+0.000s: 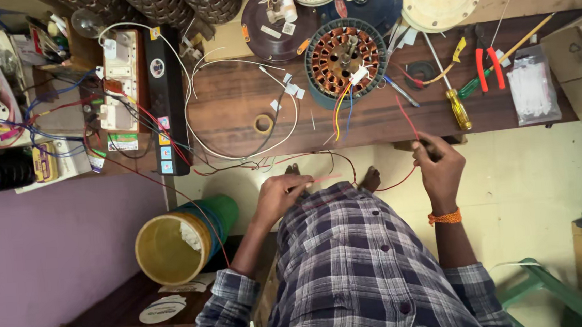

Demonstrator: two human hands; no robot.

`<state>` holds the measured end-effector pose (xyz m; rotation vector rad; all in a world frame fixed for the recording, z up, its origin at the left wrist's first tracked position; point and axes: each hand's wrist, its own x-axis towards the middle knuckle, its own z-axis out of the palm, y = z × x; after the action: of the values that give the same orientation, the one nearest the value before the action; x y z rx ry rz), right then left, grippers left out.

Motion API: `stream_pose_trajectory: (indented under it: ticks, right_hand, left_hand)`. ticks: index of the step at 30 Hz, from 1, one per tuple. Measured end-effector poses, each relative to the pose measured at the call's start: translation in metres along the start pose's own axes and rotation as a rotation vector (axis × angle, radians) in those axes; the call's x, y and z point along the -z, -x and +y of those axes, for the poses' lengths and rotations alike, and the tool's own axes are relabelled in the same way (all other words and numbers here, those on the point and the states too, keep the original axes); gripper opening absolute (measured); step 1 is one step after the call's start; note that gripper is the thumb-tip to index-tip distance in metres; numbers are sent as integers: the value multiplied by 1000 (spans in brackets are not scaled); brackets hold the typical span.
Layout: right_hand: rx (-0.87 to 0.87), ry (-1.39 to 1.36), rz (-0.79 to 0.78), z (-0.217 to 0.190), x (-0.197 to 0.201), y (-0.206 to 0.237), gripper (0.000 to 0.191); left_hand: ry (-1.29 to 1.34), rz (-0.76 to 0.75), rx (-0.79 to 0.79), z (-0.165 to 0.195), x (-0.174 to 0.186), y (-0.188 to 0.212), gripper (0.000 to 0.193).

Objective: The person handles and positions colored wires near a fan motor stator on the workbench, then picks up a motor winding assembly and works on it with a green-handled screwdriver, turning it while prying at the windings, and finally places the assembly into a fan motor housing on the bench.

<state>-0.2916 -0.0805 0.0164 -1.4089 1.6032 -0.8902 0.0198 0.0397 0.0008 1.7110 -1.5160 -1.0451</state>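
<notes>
My left hand (276,195) pinches a thin pink strip (319,179), and my right hand (439,167) grips a red wire (407,118) that rises toward the copper-wound stator (345,58) on the wooden desk (232,99). A yellow-handled screwdriver (454,97) and red-handled pliers (489,64) lie to the right of the stator, a tape roll (263,123) to its left. A yellow bucket (170,247) stands below the desk, near my left arm.

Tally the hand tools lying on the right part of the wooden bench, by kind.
Red-handled pliers: 1
Yellow-handled screwdriver: 1
Green-handled screwdriver: 1
Total: 3
Both hands, left hand and right hand, hold the red wire instead.
</notes>
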Motion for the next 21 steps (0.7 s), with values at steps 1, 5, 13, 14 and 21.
stream_pose_trajectory:
  ticks: [1,5,13,14,21]
  right_hand:
    - [6,-40,6,1,0,0,25]
    - [-4,-135,-63,4,0,9,25]
    - [166,3,-163,2,0,23,25]
    - [162,5,-154,2,0,23,24]
    - [181,4,-114,4,5,17,23]
  left_hand:
    - [38,81,-12,-1,0,-1,18]
    - [166,255,135,1,1,-11,17]
    - [220,296,55,8,-4,-23,20]
    - [179,290,52,8,-5,-24,20]
    - [66,301,116,9,-10,-27,19]
